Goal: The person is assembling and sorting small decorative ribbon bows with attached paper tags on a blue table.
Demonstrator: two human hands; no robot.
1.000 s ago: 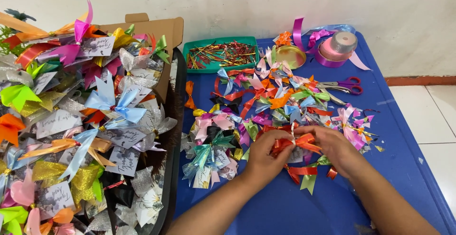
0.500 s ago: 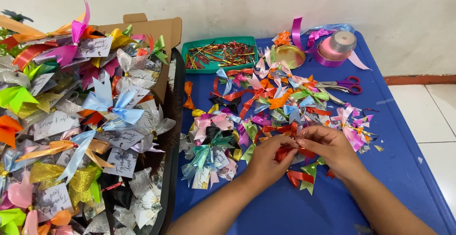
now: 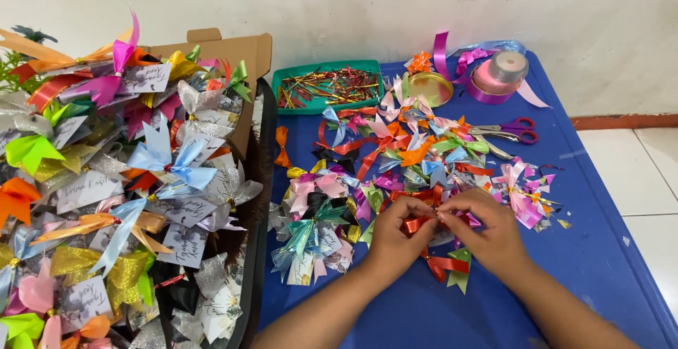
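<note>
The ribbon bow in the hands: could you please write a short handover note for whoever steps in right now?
Left hand and right hand: both pinch the middle of a red ribbon bow, fingertips meeting above the blue table.
Loose bows: a mixed-colour pile lies just beyond the hands.
Supplies: green tray of wire ties at the back, scissors to the right, pink ribbon roll at the far corner.
Done: many tagged bows fill the cardboard box on the left.
Left: the red bow's centre looks unfinished, and the pile bows carry no tags.
</note>
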